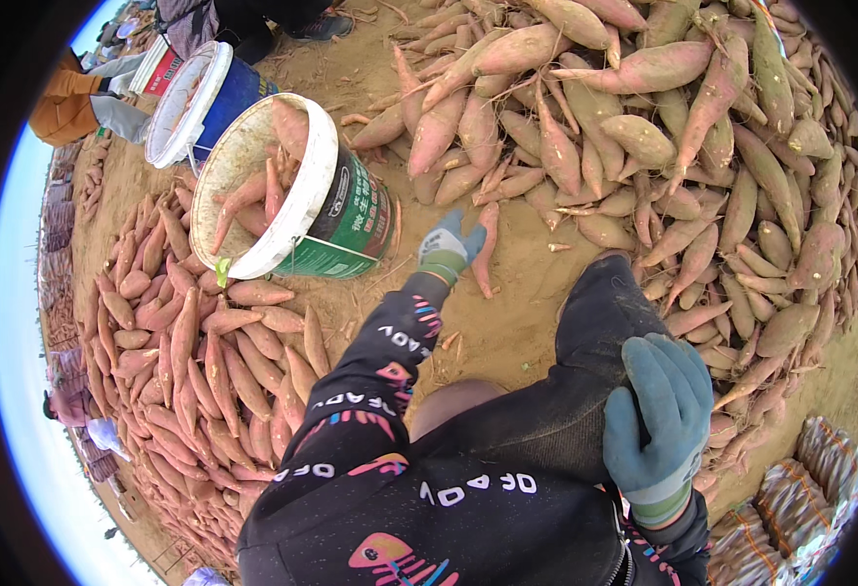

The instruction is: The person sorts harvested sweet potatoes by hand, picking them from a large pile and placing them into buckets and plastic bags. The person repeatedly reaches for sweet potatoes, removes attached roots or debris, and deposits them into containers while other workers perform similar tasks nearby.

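My left hand (449, 240), in a blue-coated work glove, reaches over the soil just right of a green and black plastic bucket (310, 220). Its fingers are beside a slender sweet potato (485, 250) and seem to touch it; whether they grip it I cannot tell. The bucket has a white rim, leans to the left and holds several sweet potatoes (247, 198). My right hand (662, 417), gloved alike, rests on my dark-trousered leg with its fingers extended and nothing visible in it.
A large heap of rooty sweet potatoes (641, 139) lies upper right, another heap (202, 373) at left. Beyond the bucket stand a blue bucket (213, 102) and a white-and-red one (156, 67). Other people (70, 102) are at upper left. Bundled sacks (795, 505) lie lower right.
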`<state>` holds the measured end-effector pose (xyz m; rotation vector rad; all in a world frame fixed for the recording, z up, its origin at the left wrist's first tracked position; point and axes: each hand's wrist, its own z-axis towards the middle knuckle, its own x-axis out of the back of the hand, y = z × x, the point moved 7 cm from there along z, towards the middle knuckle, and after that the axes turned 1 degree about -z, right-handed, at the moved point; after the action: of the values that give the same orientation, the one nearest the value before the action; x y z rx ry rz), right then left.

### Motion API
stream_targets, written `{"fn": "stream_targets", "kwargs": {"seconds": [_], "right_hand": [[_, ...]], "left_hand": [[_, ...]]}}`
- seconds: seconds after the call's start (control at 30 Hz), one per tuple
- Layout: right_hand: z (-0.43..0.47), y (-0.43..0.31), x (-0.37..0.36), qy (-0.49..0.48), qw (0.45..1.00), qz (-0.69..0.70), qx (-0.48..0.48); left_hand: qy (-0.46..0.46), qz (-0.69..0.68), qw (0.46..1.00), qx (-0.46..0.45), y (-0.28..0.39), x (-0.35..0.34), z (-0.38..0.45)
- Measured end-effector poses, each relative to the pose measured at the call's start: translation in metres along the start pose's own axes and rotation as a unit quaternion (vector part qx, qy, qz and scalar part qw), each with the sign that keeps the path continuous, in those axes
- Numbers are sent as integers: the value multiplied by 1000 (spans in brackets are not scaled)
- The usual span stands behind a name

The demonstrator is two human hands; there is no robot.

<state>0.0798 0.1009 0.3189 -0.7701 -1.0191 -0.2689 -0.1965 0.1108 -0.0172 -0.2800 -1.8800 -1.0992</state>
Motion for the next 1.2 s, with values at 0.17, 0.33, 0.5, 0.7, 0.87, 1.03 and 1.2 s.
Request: {"fn": "stream_targets", "kwargs": {"seconds": [0.17,0.33,0.5,0.7,0.87,1.03,1.2], "right_hand": [[7,11,-1,-7,1000,13,14],[21,17,-1,-10,998,51,21],[26,20,-6,-17,998,57,22],[22,21,-9,-10,997,73,27],[21,17,-10,-5,997,68,34],[24,15,-9,2,998,55,13],[28,14,-9,10,998,62,17]], "left_hand": [[-167,92,972,137,-14,-97,0],[-60,110,980,-152,70,-72,21],[-48,252,954,-152,81,-80,65],[-15,125,988,-85,55,-99,60],[-27,-10,997,-65,37,-99,56],[-110,142,983,26,39,-111,74],[-144,56,984,84,36,-111,57]]}}
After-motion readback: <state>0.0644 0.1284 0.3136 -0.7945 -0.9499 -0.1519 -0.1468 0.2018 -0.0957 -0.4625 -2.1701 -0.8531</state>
